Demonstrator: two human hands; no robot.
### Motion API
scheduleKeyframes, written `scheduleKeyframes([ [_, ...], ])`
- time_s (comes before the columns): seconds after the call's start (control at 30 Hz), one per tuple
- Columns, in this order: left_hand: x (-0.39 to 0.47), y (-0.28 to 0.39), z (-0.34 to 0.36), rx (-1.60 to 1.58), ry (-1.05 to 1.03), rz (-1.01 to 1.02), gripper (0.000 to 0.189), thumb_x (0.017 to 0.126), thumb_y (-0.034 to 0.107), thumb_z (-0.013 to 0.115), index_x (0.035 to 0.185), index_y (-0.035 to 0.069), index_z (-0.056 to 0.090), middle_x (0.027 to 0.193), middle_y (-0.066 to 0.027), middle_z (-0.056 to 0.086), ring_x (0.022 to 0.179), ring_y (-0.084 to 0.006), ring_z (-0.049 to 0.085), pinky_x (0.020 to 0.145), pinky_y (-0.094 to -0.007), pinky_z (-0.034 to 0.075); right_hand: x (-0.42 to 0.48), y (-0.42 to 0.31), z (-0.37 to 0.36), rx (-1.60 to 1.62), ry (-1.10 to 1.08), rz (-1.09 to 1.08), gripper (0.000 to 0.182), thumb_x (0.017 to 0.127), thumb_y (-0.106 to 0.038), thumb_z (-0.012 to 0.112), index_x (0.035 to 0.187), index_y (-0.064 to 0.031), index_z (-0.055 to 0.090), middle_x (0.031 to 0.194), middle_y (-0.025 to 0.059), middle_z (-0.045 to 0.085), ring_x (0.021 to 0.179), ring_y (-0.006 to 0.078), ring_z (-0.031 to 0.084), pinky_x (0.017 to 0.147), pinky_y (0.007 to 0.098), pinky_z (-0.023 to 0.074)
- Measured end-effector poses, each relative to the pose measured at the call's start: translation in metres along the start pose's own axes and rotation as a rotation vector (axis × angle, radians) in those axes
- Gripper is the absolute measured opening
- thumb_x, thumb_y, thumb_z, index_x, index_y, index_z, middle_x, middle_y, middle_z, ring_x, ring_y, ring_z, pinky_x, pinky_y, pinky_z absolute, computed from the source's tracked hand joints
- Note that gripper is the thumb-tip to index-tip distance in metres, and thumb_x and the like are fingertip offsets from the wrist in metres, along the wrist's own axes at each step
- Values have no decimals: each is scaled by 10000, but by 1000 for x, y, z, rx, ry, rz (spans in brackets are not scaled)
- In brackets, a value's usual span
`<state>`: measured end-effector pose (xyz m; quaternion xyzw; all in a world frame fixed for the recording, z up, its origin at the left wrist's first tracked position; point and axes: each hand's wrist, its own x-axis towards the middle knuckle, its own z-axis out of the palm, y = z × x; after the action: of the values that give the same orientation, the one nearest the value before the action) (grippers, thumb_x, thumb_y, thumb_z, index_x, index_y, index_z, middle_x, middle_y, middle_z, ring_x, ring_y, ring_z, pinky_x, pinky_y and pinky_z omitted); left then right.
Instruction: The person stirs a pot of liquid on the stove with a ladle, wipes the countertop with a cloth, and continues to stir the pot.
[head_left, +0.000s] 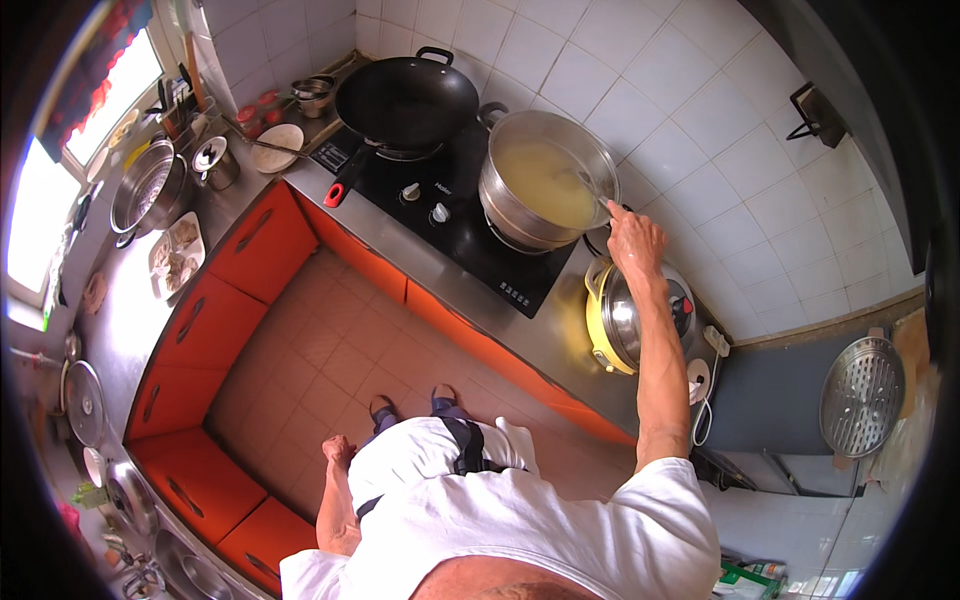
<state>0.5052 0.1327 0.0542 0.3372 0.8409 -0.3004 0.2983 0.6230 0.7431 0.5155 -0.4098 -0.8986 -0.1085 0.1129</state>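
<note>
My right hand (637, 240) grips the handle of a metal ladle (602, 201) at the near right rim of a large metal pot (517, 214). Cloudy yellowish liquid (544, 180) fills much of the pot, and the ladle's lower end dips into it. The pot stands on the right side of a black Haier cooktop (465, 202). A black wok (407, 105) with a red-tipped handle sits on the left side. My left hand (339, 450) hangs beside my body with its fingers curled, and nothing shows in it.
A yellow electric cooker (611, 322) with a metal lid stands below my right forearm. Across the left counter are a plate of meat pieces (177, 255), a steel steamer pot (152, 187), a white bowl (277, 148) and a lidded canister (216, 163). Orange cabinets (262, 225) run underneath.
</note>
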Motion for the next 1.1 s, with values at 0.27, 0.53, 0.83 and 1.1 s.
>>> scheduleKeyframes([
  [0.27,7,-1,-20,71,201,111,348,937,527,591,773,254,730,719,61,624,743,-100,642,519,-319,431,-50,11,-44,121,-82,21,327,914,-185,593,1225,-224,686,920,199,700,844,396,667,764,495,512],
  [0.53,-16,-12,-83,-534,-39,211,159,941,197,503,820,165,602,701,5,550,720,-182,620,464,-356,402,-106,-3,-24,307,15,143,353,920,-177,601,1265,-223,660,849,162,707,760,374,676,679,481,513],
  [0.83,4,-14,-50,-128,-48,167,171,946,238,535,828,183,646,750,22,604,772,-156,642,496,-346,441,-137,-34,39,401,199,200,488,922,-109,613,1395,-207,551,894,111,720,735,300,696,652,403,535],
  [1.1,7,-13,-50,-42,-36,157,185,951,274,563,836,198,686,794,38,651,819,-132,661,524,-338,476,-141,-35,60,425,284,205,496,947,-147,589,1425,-256,520,656,150,635,586,353,631,570,453,454],
])
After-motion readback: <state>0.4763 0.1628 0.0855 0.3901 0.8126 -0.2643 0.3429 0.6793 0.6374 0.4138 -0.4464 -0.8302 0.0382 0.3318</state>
